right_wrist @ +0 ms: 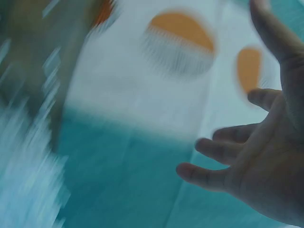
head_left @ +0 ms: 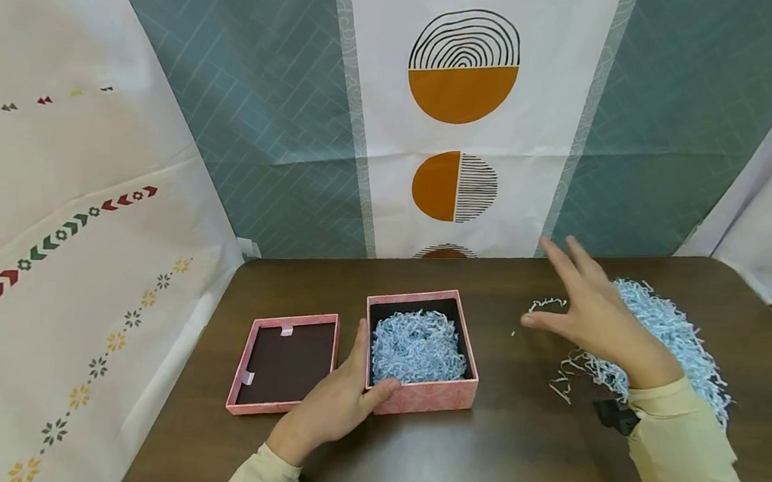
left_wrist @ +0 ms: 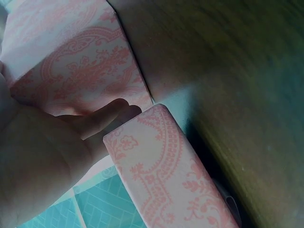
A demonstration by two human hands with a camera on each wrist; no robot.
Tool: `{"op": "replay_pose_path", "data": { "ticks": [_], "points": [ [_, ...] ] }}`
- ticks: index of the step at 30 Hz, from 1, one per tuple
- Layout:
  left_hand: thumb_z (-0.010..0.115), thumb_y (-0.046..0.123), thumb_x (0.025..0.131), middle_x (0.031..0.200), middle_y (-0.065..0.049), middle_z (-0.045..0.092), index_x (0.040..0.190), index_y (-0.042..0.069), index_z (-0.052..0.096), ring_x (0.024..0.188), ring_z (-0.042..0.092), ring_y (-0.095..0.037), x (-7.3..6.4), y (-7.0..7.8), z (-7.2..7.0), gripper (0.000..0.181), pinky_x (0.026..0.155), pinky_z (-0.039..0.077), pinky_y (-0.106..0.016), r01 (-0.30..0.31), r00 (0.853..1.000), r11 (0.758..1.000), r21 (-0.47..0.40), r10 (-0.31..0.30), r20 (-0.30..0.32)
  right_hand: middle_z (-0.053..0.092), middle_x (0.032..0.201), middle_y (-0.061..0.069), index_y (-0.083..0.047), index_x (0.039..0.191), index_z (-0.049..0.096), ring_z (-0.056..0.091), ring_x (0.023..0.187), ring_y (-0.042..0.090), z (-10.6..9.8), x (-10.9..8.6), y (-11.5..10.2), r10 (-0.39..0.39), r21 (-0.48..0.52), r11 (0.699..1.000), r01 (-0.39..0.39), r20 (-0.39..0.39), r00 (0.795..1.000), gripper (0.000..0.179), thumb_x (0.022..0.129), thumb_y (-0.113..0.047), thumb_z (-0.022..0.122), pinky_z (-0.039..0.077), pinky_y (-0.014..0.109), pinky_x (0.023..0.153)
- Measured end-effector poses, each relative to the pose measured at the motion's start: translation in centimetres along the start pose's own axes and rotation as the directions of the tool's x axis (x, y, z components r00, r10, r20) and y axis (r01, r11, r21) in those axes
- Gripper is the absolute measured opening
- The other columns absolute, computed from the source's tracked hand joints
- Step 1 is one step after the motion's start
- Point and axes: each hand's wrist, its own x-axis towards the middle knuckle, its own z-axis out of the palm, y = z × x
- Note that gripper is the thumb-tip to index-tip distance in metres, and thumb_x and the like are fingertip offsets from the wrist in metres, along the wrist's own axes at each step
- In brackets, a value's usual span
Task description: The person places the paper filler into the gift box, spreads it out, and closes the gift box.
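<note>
A pink open box holds a mound of light blue shredded paper. My left hand steadies the box at its front left corner, fingers extended along the left wall and thumb at the front rim. In the left wrist view, those fingers lie between the patterned box wall and the side of the lid. Over at the right, my right hand is raised with spread fingers beside a loose heap of the same blue shreds; nothing is in its grasp.
Left of the box, the pink lid lies with its dark inside up. A few stray shreds are scattered on the brown table between box and heap. A patterned cloth hangs along the back edge.
</note>
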Motion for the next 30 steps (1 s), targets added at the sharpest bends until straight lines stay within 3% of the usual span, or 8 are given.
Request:
{"op": "replay_pose_path", "data": {
  "ticks": [2,5,9,15,18,23,27,30],
  "points": [
    [0.053,0.057,0.1,0.168,-0.009,-0.003,0.159,0.014,-0.02,0.148,0.024,-0.035,-0.4,-0.2,0.2,0.103,0.113,0.029,-0.053,0.016,1.0,1.0,-0.003,-0.016,-0.002,-0.014,0.164,0.026,-0.023,0.164,-0.004,-0.001,0.145,0.057,-0.4,-1.1,2.7,0.082,-0.052,0.995,-0.082,-0.006,0.997,0.126,0.079,-0.052,0.084,0.014,0.084,0.097],
    [0.053,0.058,0.1,0.168,-0.009,-0.002,0.159,0.014,-0.019,0.148,0.025,-0.036,-0.7,-0.4,0.4,0.103,0.112,0.031,-0.054,0.035,0.999,0.999,0.008,-0.035,-0.003,-0.028,0.159,0.024,-0.021,0.161,-0.015,-0.016,0.143,0.056,-0.8,-3.3,6.7,0.146,-0.111,0.983,-0.147,-0.017,0.989,0.138,0.074,-0.054,0.087,0.009,0.086,0.094],
    [0.052,0.059,0.099,0.168,-0.009,-0.001,0.16,0.013,-0.017,0.147,0.026,-0.036,-0.6,-0.5,0.5,0.103,0.111,0.031,-0.055,0.024,1.0,1.0,0.02,-0.024,-0.014,-0.038,0.154,0.024,-0.022,0.158,-0.022,-0.025,0.138,0.057,-1.6,-6.5,11.3,0.216,-0.218,0.953,-0.209,0.006,0.976,0.146,0.069,-0.063,0.086,0.008,0.087,0.09],
    [0.052,0.059,0.099,0.168,-0.008,-0.002,0.161,0.011,-0.015,0.147,0.027,-0.035,0.0,-0.5,0.4,0.102,0.111,0.032,-0.055,-0.002,1.0,1.0,0.015,0.002,-0.023,-0.042,0.146,0.033,-0.023,0.155,-0.028,-0.025,0.132,0.065,-2.0,-9.5,16.8,0.333,-0.299,0.911,-0.282,0.135,0.933,0.154,0.06,-0.073,0.082,0.004,0.089,0.084],
    [0.052,0.059,0.099,0.168,-0.007,-0.001,0.161,0.01,-0.013,0.147,0.027,-0.034,-0.1,-0.5,0.3,0.102,0.111,0.032,-0.055,0.0,1.0,1.0,0.022,0.0,-0.027,-0.034,0.147,0.041,-0.022,0.155,-0.027,-0.014,0.132,0.07,-1.4,-9.3,18.0,0.329,-0.313,0.913,-0.26,0.191,0.925,0.153,0.06,-0.074,0.081,0.008,0.09,0.082],
    [0.051,0.059,0.1,0.168,-0.007,-0.001,0.161,0.011,-0.014,0.147,0.027,-0.032,-0.2,-0.5,0.2,0.102,0.112,0.031,-0.053,0.002,1.0,0.999,0.036,-0.001,-0.027,-0.025,0.153,0.041,-0.023,0.158,-0.022,-0.001,0.134,0.071,0.0,-7.0,17.9,0.238,-0.322,0.935,-0.151,0.25,0.939,0.147,0.063,-0.077,0.077,0.019,0.089,0.082],
    [0.052,0.06,0.099,0.168,-0.007,-0.001,0.161,0.012,-0.015,0.147,0.027,-0.032,-0.1,-0.4,0.2,0.102,0.113,0.031,-0.052,-0.004,0.999,0.999,0.032,0.005,-0.032,-0.018,0.157,0.039,-0.026,0.162,-0.01,0.002,0.135,0.071,1.1,-5.2,17.4,0.154,-0.309,0.949,-0.066,0.272,0.95,0.136,0.068,-0.076,0.074,0.019,0.089,0.084],
    [0.053,0.06,0.099,0.168,-0.007,0.001,0.161,0.013,-0.014,0.147,0.028,-0.033,0.0,-0.3,0.3,0.103,0.112,0.032,-0.053,-0.002,1.0,1.0,0.019,0.003,-0.03,-0.002,0.156,0.043,-0.021,0.164,0.007,0.009,0.134,0.071,1.7,-4.4,17.4,0.127,-0.314,0.949,-0.035,0.278,0.952,0.126,0.071,-0.075,0.073,0.022,0.09,0.083]
  ]
}}
